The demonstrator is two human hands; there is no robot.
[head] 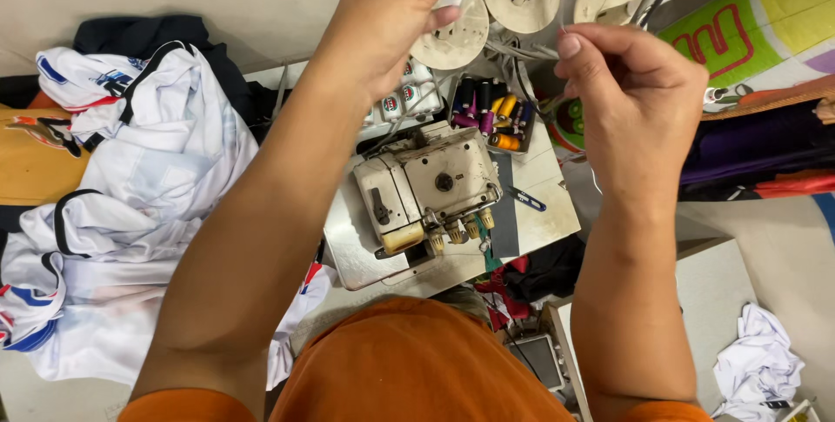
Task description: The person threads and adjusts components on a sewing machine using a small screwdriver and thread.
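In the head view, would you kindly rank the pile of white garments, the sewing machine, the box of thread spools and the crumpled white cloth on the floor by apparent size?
Largest to smallest:
1. Pile of white garments
2. Sewing machine
3. Crumpled white cloth and box of thread spools: these look alike, and they lie at different depths, so I won't rank them.

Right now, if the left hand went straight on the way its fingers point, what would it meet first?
Probably the cream thread-stand disc: the left hand already has fingertips beside it. Depth is unclear from above.
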